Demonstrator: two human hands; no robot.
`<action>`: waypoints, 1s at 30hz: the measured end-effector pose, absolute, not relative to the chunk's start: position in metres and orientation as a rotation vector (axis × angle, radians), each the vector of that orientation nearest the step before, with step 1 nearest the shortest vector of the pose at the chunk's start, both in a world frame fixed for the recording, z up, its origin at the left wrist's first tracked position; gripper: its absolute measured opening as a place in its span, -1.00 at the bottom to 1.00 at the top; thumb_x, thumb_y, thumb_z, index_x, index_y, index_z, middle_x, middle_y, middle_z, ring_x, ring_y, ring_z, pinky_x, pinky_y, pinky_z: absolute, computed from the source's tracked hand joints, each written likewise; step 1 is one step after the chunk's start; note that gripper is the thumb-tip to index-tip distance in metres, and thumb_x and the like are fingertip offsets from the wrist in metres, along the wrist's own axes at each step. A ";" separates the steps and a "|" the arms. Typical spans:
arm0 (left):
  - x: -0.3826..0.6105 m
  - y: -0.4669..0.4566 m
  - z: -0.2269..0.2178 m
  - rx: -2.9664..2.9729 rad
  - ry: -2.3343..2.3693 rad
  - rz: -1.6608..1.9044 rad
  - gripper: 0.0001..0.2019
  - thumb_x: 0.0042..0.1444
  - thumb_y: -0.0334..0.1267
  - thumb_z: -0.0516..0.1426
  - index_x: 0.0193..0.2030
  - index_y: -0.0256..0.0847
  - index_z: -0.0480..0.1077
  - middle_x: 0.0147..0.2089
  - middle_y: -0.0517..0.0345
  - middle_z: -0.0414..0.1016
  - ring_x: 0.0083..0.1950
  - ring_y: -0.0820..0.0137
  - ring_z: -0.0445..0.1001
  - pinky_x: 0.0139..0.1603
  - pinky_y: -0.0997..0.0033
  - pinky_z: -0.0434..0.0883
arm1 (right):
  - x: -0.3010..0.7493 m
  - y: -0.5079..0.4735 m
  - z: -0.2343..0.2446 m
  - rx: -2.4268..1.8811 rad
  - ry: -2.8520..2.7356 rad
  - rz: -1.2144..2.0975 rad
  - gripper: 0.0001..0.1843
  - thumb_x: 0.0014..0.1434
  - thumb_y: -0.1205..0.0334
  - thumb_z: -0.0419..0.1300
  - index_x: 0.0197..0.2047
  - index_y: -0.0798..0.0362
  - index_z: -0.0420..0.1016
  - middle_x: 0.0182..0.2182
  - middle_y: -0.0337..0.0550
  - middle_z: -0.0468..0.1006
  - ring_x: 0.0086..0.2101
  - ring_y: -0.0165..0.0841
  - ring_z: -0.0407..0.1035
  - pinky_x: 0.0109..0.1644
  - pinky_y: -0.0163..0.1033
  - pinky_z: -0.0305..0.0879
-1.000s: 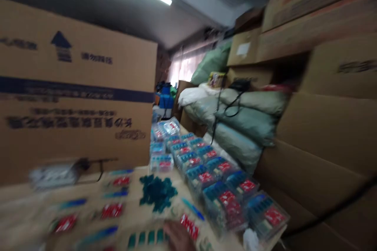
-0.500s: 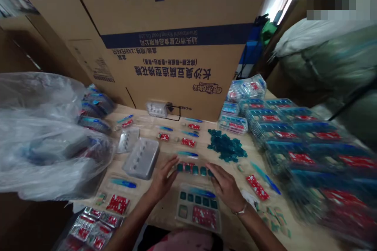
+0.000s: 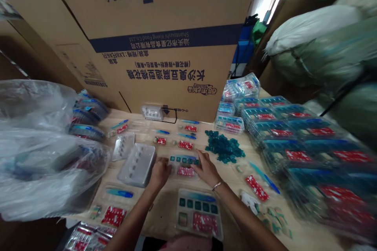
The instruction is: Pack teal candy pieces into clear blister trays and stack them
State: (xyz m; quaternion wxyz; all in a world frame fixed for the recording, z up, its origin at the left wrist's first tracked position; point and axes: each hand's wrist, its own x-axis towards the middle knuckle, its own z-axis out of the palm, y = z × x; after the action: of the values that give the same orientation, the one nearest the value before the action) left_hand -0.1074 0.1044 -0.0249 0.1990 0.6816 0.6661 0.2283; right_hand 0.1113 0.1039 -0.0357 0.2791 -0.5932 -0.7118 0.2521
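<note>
A clear plastic tray lies on the table between my hands, with a row of teal squares along its far side. A red patterned packet sits in its near part. At the tray's left edge, my left hand is closed with curled fingers. My right hand grips the right side, its thumb and fingertips over the rightmost squares. Nearer my body stands a filled tray with teal squares, a blue stick and a red packet. A pile of loose teal pieces lies right of my right hand.
Stacked filled packs line the right side. A large cardboard box stands behind the table. Frosted empty trays lie to the left, beside a plastic bag. Small pale-and-teal pieces are at the lower right.
The row of teal squares, earlier between my spread hands in front of the red packet, now lies behind it in the tray. My left fingers have curled; the right hand has shifted left. The view has shifted slightly.
</note>
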 end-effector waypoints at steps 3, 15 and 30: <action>-0.110 0.104 -0.033 1.949 1.861 0.573 -0.86 -0.07 -0.46 0.09 -0.32 -0.32 0.40 -0.41 0.13 0.37 -0.34 0.37 0.38 -0.27 0.38 0.31 | 0.110 0.106 -0.032 -1.701 -2.073 0.622 -0.42 0.13 0.20 0.10 0.22 0.06 0.14 -0.03 0.07 0.27 -0.12 -0.23 0.36 -0.08 -0.16 0.33; -0.094 0.090 -0.033 2.344 1.615 0.498 -0.61 0.00 -0.51 0.00 0.01 -0.25 0.31 0.03 -0.05 0.32 0.06 0.26 0.31 0.12 0.21 0.28 | 0.117 0.104 -0.011 -1.852 -2.345 0.569 -0.44 0.17 0.10 0.06 0.23 0.00 0.14 0.02 0.01 0.28 -0.13 -0.27 0.35 -0.13 -0.27 0.26; -0.149 0.016 -0.003 2.029 2.037 0.609 -0.77 0.13 -0.39 -0.07 -0.22 -0.21 0.39 -0.25 0.05 0.48 -0.25 0.33 0.48 -0.23 0.36 0.40 | 0.127 0.146 -0.022 -1.417 -2.437 0.390 -0.79 0.23 0.25 0.02 -0.27 0.09 0.47 -0.28 -0.09 0.50 -0.20 -0.31 0.34 -0.08 -0.24 0.22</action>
State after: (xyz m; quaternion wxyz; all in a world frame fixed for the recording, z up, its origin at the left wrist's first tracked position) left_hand -0.1488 0.0161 -0.0028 0.1011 0.6870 0.6894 0.2063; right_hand 0.1267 0.1456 -0.0224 0.1474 -0.4925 -0.8470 0.1355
